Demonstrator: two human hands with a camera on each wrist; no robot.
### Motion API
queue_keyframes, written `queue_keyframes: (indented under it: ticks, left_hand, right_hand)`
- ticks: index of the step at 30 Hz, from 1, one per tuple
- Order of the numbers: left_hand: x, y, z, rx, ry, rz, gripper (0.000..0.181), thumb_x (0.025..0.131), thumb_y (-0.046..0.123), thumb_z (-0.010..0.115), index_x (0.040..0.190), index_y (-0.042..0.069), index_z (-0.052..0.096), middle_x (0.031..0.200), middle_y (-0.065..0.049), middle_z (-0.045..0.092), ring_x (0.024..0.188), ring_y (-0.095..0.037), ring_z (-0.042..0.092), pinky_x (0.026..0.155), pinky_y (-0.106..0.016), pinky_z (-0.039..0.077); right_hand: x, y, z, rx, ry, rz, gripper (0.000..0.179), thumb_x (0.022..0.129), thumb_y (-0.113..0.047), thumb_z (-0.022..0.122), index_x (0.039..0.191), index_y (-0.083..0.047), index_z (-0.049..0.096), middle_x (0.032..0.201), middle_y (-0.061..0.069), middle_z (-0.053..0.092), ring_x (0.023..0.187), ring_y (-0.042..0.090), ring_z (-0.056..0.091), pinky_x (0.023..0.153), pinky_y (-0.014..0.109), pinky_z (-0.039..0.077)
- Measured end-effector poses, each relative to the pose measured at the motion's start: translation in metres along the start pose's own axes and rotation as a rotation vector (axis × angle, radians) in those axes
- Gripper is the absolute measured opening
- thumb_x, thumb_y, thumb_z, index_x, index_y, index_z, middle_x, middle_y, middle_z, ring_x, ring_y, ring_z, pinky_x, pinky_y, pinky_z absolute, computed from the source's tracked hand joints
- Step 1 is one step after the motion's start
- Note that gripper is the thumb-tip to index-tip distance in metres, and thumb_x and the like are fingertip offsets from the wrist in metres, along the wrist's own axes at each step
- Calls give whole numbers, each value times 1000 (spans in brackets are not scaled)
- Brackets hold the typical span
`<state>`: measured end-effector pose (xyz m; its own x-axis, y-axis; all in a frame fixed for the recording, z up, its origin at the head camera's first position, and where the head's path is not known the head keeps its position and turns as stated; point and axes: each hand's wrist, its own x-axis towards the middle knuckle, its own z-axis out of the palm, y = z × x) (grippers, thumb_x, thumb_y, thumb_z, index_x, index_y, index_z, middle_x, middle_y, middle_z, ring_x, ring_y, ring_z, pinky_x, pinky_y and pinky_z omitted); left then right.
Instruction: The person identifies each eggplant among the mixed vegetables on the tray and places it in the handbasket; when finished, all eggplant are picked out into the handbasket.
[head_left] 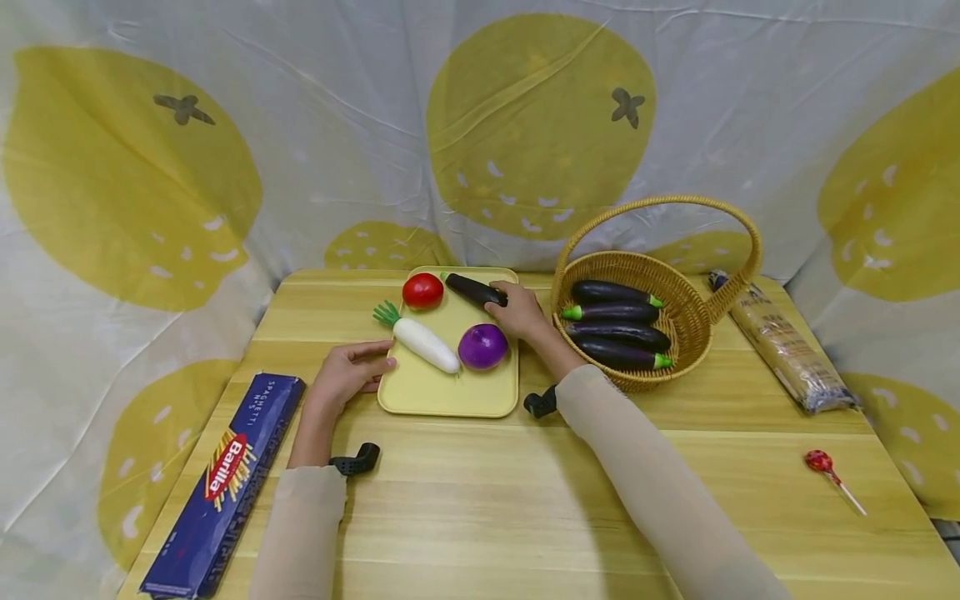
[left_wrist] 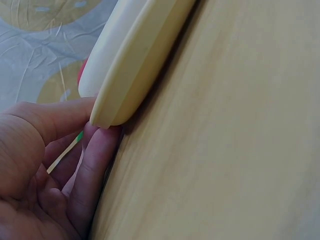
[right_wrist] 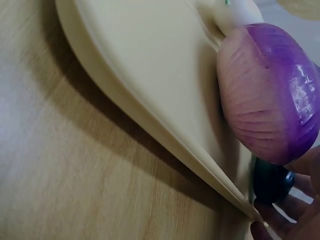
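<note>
A pale yellow tray lies on the table. On it are a red tomato, a white radish with green leaves, a purple onion and a dark eggplant at the far side. My left hand pinches the tray's left edge; the left wrist view shows thumb and fingers at the rim. My right hand holds the eggplant by its right end, beside the tray's right rim. In the right wrist view the onion partly hides those fingers.
A wicker basket with a tall handle holds several eggplants, close to my right forearm. A blue spaghetti box lies at the left. A noodle packet and a red lollipop lie at the right. A lemon-print cloth hangs behind.
</note>
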<state>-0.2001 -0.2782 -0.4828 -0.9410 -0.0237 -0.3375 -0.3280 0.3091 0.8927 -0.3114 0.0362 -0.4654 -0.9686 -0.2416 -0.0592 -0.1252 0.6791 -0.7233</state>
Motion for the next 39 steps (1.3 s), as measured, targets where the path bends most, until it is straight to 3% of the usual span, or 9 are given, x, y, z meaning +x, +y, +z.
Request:
queue_keyframes:
  ticks: [6,12,28,33,34,39]
  left_hand:
    - [-2,1,1,8,1,-6,54,94,30,79,144,20,63,144,-15,62,87,-10,71,75,-26,62]
    - [-4,2,1,10,2,-6,54,94,30,79,144,19,63,144,-16,61,86,-9,71,75,-25,62]
    - [-2,2,-1,37,12,-10,54,93,32,79,144,21,64,145,-12,60,84,-5,66,72,-22,60]
    - [-1,1,-1,36,3,-5,54,93,34,79,144,22,64,147,-12,59,88,-6,67,74,-23,61]
    - [0,1,-1,37,2,-4,54,93,34,79,144,22,64,147,-12,59,88,-6,67,74,-23,60]
    - [0,1,-2,43,1,-6,55,93,35,79,144,23,64,146,-11,59,88,-6,66,73,-22,60]
  right_hand:
    - [-7,-3,-5,38,35,-8,52,105,-23,60,155,-15,48,154,13,52,141,33,50,115,47,43]
    - [-16,-11,-14,47,63,-67,53,106,-17,58,157,-14,44,156,14,50,142,33,48,117,47,40]
    - [-54,-18,-39,-39,12,-178,52,106,-15,55,157,-13,44,159,12,45,150,32,38,125,47,29]
    - [-72,-16,-52,-15,-5,-223,51,106,-20,58,155,-16,46,159,9,47,149,28,41,122,46,37]
    - [-75,-16,-55,-5,-15,-233,51,106,-21,59,155,-16,46,159,8,47,144,29,47,118,46,41]
    - [-95,-9,-68,0,-37,-279,51,106,-24,59,155,-18,47,158,6,48,138,29,52,108,47,50]
